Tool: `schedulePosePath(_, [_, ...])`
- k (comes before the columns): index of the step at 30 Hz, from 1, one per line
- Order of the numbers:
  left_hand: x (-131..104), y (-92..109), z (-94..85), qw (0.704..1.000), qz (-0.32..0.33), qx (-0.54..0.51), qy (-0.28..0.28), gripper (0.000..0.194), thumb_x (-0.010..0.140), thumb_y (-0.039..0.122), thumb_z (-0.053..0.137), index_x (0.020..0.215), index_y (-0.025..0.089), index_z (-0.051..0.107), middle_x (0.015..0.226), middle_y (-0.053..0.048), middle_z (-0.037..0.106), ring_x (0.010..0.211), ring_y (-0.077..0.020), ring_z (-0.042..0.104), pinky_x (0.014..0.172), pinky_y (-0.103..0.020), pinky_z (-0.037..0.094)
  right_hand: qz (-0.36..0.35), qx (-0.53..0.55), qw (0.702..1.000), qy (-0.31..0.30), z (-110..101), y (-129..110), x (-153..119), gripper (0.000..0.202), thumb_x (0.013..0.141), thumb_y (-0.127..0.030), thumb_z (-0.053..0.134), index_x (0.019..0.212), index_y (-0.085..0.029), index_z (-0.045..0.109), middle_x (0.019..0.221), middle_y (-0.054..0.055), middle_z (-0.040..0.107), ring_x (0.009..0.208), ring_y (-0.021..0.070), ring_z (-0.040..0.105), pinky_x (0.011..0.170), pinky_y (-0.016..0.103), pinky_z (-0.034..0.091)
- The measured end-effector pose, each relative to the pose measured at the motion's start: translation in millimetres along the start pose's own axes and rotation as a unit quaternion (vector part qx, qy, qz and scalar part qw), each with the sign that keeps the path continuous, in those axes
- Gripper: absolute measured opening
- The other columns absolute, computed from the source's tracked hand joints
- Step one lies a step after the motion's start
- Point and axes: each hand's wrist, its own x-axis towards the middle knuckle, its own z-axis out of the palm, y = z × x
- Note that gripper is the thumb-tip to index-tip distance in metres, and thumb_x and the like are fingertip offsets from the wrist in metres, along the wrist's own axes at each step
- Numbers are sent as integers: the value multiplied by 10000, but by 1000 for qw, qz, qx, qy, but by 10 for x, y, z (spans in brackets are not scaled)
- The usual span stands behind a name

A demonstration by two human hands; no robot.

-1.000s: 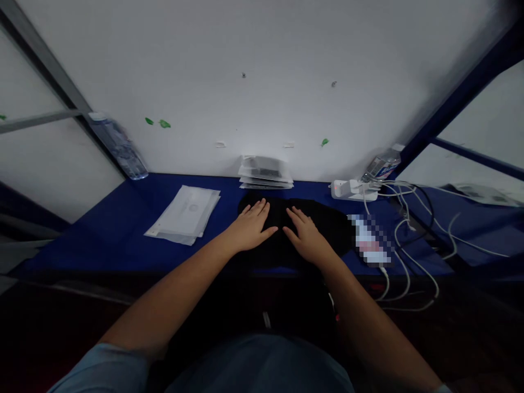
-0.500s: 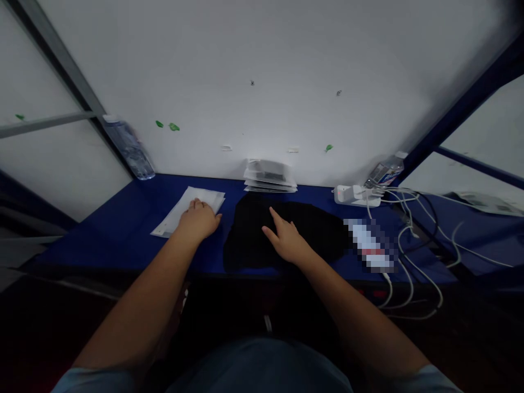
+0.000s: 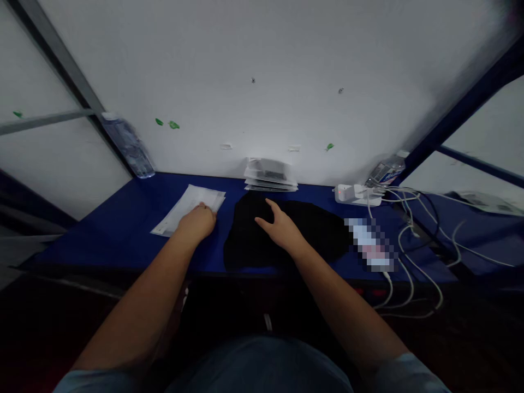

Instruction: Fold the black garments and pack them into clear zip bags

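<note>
My left hand (image 3: 198,222) is near the middle left of the frame, at the right edge of some thin, smooth, whitish bags (image 3: 176,210). Its fingers are curled in close, but I cannot tell if that grip is pinching a bag. The bags lie flat in a slanted pile on the blue surface (image 3: 102,232). My right hand (image 3: 284,232) is a bit right of the middle, over a soft, dull black cloth (image 3: 249,234), with the thumb and pointing finger spread apart and nothing pinched between them. I cannot tell how hard it touches. The cloth is a wide, dark lump in the middle of the frame. Just above it, more thin bags (image 3: 268,177) lean by the flat white wall (image 3: 286,103). A clear plastic bottle (image 3: 130,147) is at the upper left. At the right are a hard white power strip (image 3: 355,195), curly white cords (image 3: 437,289) and a clear bottle with a label (image 3: 387,170).
</note>
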Motion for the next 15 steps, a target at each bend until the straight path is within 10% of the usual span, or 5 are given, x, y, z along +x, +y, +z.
schedulePosePath(15, [-77,207,-227,994,-99,22,-31,389,937,138,428,1234,-6,634,1023,-259,733,1012,-319,724,828,-370,552,-10,109,994,-4,75,77,172,814,815,-258,713,1540,-307,348,1314,77,658,1134,233,678,998,417,531])
